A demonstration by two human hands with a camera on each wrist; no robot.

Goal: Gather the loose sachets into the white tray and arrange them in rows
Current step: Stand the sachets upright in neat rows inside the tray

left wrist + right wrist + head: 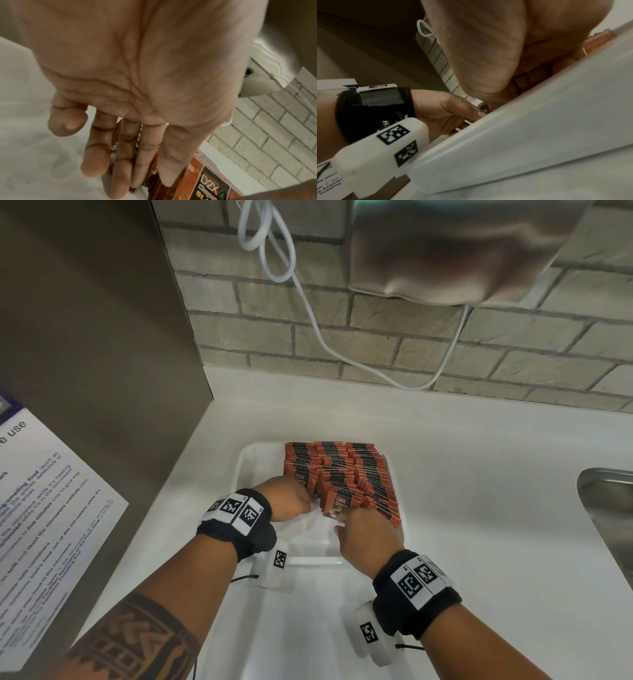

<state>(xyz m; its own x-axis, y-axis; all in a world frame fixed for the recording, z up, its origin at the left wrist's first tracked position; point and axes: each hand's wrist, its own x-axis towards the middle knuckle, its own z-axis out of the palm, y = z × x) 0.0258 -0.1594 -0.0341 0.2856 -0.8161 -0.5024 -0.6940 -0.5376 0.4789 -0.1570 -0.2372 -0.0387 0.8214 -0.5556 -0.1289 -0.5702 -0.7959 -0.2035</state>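
Orange-and-black sachets (346,470) stand on edge in close rows, filling the far and right parts of the white tray (246,470). My left hand (306,501) is at the near end of the left row. Its fingers (120,169) lie straight along a bunch of sachets (211,182) and its thumb pinches them from the other side. My right hand (346,518) is at the near end of the middle rows. Its fingers (536,70) curl down onto the front sachets behind the tray wall (522,135), and their tips are hidden.
The tray sits on a white counter (479,474). A metal sink (609,508) is at the right edge. A white cable (308,313) hangs down the brick wall under a metal box (462,251). A grey appliance with a printed notice (51,508) stands at the left.
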